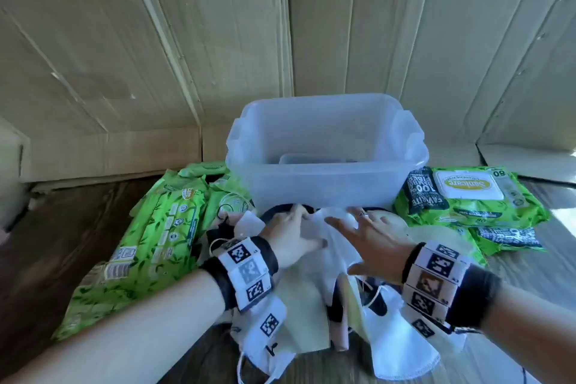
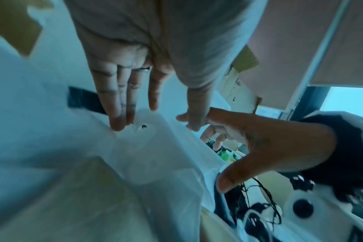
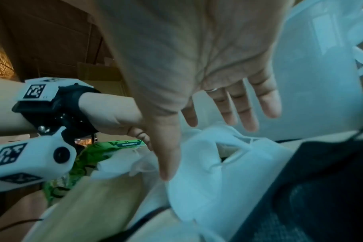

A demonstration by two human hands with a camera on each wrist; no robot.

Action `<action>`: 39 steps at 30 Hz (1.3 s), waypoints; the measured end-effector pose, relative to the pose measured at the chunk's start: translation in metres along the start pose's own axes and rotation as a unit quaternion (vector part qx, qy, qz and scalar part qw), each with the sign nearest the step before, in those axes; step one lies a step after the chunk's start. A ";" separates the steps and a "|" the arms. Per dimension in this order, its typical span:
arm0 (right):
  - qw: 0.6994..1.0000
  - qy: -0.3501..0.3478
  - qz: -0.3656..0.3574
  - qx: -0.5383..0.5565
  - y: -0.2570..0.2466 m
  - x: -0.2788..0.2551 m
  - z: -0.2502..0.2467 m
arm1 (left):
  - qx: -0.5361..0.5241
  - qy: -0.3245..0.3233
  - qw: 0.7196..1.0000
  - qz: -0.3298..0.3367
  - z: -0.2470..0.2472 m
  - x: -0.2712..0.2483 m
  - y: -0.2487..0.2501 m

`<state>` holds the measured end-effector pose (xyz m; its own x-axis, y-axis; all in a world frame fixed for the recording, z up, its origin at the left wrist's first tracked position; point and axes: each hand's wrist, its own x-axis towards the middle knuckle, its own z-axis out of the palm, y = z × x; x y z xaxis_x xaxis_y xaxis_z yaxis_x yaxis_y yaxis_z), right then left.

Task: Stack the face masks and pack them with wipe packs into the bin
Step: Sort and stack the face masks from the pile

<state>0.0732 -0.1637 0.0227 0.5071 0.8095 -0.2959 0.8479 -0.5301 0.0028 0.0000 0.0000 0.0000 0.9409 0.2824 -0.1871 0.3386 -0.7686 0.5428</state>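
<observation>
Our left hand (image 1: 291,238) and right hand (image 1: 369,241) lie nearest, both spread flat with straight fingers on a white face mask (image 1: 335,243) between them, gripping nothing. That mask tops a loose heap of masks (image 1: 314,315) under and behind our wrists, its long axis seemingly running away from us toward the clear bin (image 1: 324,162) just past our fingertips. Neither hand looks clearly closer to it. Green wipe packs (image 1: 149,240) sit left of our left hand, more wipes (image 1: 467,196) right of our right, all on the wooden surface (image 1: 56,227).
</observation>
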 end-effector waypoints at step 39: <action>0.838 0.428 0.026 0.339 0.020 -0.009 0.016 | -0.441 0.092 0.858 0.246 0.012 0.011 0.011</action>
<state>0.0833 -0.1856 0.0099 0.7115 0.5119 0.4814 0.6860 -0.3573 -0.6338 0.0140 -0.0125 -0.0056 0.9231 0.1960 0.3308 -0.3142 -0.1112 0.9428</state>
